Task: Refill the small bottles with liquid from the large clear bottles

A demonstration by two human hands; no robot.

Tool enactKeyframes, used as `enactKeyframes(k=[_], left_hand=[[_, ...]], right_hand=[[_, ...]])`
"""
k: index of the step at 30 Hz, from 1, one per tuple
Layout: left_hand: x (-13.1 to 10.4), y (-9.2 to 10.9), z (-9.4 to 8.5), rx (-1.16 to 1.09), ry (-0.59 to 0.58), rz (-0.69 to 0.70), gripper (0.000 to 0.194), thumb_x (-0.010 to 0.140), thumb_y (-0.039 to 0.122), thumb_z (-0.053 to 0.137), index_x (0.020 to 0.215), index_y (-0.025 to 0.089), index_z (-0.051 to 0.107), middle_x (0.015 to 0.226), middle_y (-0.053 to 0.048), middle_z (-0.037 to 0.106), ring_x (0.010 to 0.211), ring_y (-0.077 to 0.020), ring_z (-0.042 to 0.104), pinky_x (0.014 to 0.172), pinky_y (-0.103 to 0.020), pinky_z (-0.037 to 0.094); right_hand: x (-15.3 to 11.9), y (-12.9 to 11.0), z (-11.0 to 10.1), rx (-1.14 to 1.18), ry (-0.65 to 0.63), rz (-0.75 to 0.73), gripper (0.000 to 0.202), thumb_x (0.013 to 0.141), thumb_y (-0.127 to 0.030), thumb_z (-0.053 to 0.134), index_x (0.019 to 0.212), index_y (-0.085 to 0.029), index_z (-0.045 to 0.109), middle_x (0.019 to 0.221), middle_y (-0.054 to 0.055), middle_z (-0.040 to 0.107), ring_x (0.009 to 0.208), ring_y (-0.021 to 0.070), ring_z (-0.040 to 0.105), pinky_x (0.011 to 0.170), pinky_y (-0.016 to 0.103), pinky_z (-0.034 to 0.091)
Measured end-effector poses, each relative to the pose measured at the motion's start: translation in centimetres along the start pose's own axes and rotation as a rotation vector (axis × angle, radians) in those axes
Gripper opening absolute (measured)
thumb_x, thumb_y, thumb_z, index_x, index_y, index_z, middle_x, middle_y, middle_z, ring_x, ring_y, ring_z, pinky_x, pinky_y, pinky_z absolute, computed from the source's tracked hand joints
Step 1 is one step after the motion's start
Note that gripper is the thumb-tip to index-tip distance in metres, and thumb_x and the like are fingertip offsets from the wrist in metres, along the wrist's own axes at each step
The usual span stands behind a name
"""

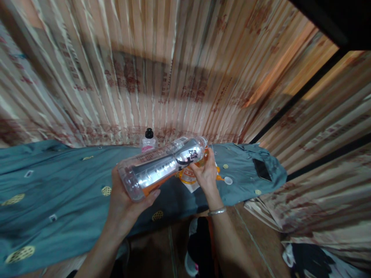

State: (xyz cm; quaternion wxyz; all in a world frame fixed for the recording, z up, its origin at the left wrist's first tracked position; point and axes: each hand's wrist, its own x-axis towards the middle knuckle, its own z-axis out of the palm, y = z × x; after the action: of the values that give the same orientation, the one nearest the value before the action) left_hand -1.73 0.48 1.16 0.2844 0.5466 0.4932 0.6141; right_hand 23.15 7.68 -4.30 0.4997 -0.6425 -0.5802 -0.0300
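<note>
A large clear plastic bottle (162,166) with a silver and orange label is held in the air, tilted, its base at the lower left and its narrower end at the upper right. My left hand (127,197) is wrapped round the base end, thumb on the near side. Near the other end is my right hand (205,170), fingers bent around the neck area, partly hidden by the bottle. Just below and behind that end, an orange transparent item (187,177) shows beside something white (193,187). An orange-handled spoon (227,180) lies right of my right hand.
Behind the held bottle stands a clear bottle with a black cap (148,134). A dark phone (262,170) lies at the right on the teal patterned cloth (72,181). A pleated curtain (139,69) hangs behind, and a black metal post (298,96) slants at the right.
</note>
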Motion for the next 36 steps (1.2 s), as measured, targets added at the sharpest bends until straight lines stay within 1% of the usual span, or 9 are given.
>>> enactKeyframes(k=[3, 9, 15, 20, 22, 23, 24, 30, 36], left_hand=[[0.01, 0.15, 0.11, -0.040, -0.021, -0.032, 0.070, 0.057, 0.038, 0.089, 0.117, 0.024, 0.054, 0.126, -0.013, 0.064, 0.124, -0.0398, 0.064, 0.110, -0.060, 0.051], [0.04, 0.07, -0.04, -0.008, -0.020, 0.041, 0.067, 0.061, 0.038, 0.089, 0.117, 0.025, 0.055, 0.127, -0.012, 0.063, 0.123, -0.0384, 0.065, 0.110, -0.059, 0.052], [0.01, -0.41, -0.32, -0.005, -0.059, -0.036, 0.071, 0.060, 0.040, 0.090, 0.120, 0.025, 0.055, 0.130, -0.012, 0.064, 0.125, -0.0405, 0.065, 0.109, -0.060, 0.053], [-0.23, -0.57, -0.24, 0.012, -0.031, 0.011, 0.072, 0.065, 0.042, 0.089, 0.125, 0.026, 0.054, 0.133, -0.011, 0.063, 0.129, -0.0382, 0.062, 0.116, -0.058, 0.048], [-0.22, -0.66, -0.21, 0.016, 0.040, 0.043, 0.070, 0.063, 0.043, 0.087, 0.122, 0.025, 0.055, 0.127, -0.010, 0.065, 0.124, -0.0378, 0.065, 0.111, -0.057, 0.052], [-0.19, -0.71, -0.23, 0.051, -0.032, 0.003, 0.073, 0.063, 0.041, 0.089, 0.124, 0.025, 0.053, 0.130, -0.010, 0.064, 0.126, -0.0366, 0.064, 0.112, -0.056, 0.052], [-0.15, -0.75, -0.28, 0.055, -0.007, 0.013, 0.074, 0.062, 0.042, 0.090, 0.124, 0.024, 0.053, 0.128, -0.010, 0.064, 0.124, -0.0361, 0.065, 0.111, -0.055, 0.052], [0.07, -0.71, -0.65, 0.082, -0.054, 0.013, 0.071, 0.067, 0.042, 0.088, 0.126, 0.023, 0.053, 0.132, -0.011, 0.062, 0.128, -0.0338, 0.064, 0.112, -0.053, 0.051], [-0.17, -0.79, -0.77, 0.077, -0.050, -0.014, 0.075, 0.067, 0.043, 0.089, 0.128, 0.024, 0.050, 0.134, -0.011, 0.061, 0.128, -0.0338, 0.063, 0.112, -0.053, 0.051]], right_hand=[[-0.01, -0.10, -0.04, -0.002, 0.004, -0.004, 0.081, 0.077, -0.036, 0.076, 0.148, -0.015, 0.043, 0.140, 0.021, 0.063, 0.127, 0.0362, 0.064, 0.104, 0.051, 0.053], [0.03, -0.07, -0.16, 0.008, -0.010, -0.007, 0.082, 0.076, -0.037, 0.077, 0.148, -0.015, 0.044, 0.139, 0.020, 0.064, 0.126, 0.0359, 0.064, 0.104, 0.051, 0.053], [-0.05, -0.01, 0.04, -0.005, 0.000, 0.011, 0.084, 0.077, -0.040, 0.078, 0.149, -0.015, 0.043, 0.138, 0.021, 0.064, 0.125, 0.0373, 0.064, 0.102, 0.052, 0.054], [-0.07, -0.17, -0.07, 0.004, -0.012, 0.009, 0.081, 0.078, -0.038, 0.077, 0.148, -0.017, 0.045, 0.139, 0.020, 0.064, 0.127, 0.0371, 0.063, 0.104, 0.052, 0.053], [-0.07, -0.20, -0.12, 0.013, -0.017, 0.005, 0.078, 0.078, -0.037, 0.076, 0.147, -0.015, 0.045, 0.139, 0.021, 0.064, 0.129, 0.0374, 0.062, 0.105, 0.052, 0.052], [-0.07, -0.20, -0.13, 0.017, -0.020, 0.001, 0.077, 0.079, -0.037, 0.076, 0.147, -0.015, 0.046, 0.139, 0.021, 0.064, 0.130, 0.0374, 0.062, 0.106, 0.052, 0.052], [-0.06, -0.18, -0.14, 0.019, -0.020, -0.003, 0.076, 0.080, -0.037, 0.075, 0.146, -0.015, 0.046, 0.139, 0.021, 0.064, 0.131, 0.0372, 0.061, 0.106, 0.052, 0.052], [-0.03, -0.08, -0.34, 0.030, -0.042, -0.040, 0.075, 0.086, -0.042, 0.070, 0.149, -0.013, 0.043, 0.140, 0.023, 0.063, 0.133, 0.0361, 0.060, 0.108, 0.053, 0.051], [-0.09, -0.26, -0.49, 0.030, -0.048, -0.040, 0.075, 0.088, -0.045, 0.066, 0.150, -0.010, 0.042, 0.141, 0.025, 0.062, 0.134, 0.0366, 0.059, 0.109, 0.054, 0.050]])
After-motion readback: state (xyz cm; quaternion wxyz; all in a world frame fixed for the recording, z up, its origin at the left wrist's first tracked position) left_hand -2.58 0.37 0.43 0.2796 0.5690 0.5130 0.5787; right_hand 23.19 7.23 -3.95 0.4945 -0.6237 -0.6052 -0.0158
